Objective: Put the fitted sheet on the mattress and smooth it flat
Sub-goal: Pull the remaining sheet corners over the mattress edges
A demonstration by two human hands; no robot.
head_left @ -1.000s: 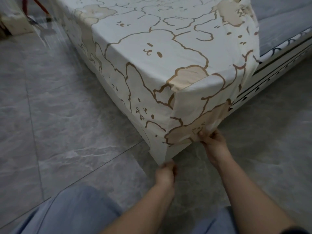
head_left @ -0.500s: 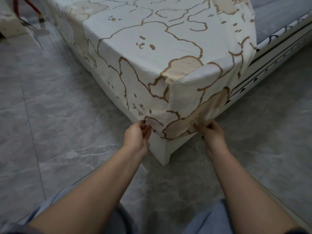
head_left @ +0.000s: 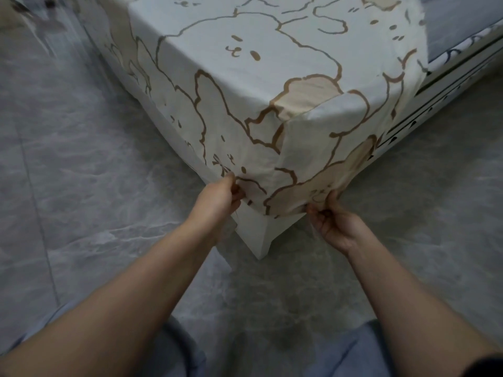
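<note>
A cream fitted sheet point(head_left: 261, 77) printed with brown-outlined cartoon animals covers the near corner of the mattress and hangs down both sides. My left hand point(head_left: 217, 200) pinches the sheet's lower hem just left of the corner. To the right of the corner, my right hand point(head_left: 333, 223) grips the hem from below, fingers curled into the fabric. Under the hem the white corner of the bed base point(head_left: 260, 235) shows. The bare grey mattress top point(head_left: 460, 25) is uncovered at the upper right.
Grey marble-look floor tiles point(head_left: 81, 172) surround the bed. The white bed frame side point(head_left: 435, 99) with dark stripes runs off to the upper right. My knees in light blue trousers point(head_left: 179, 346) fill the bottom edge.
My left hand rose from the floor-level tip of the sheet to the hem left of the corner. The right hand has turned palm-up under the hem. The view has moved closer to the corner.
</note>
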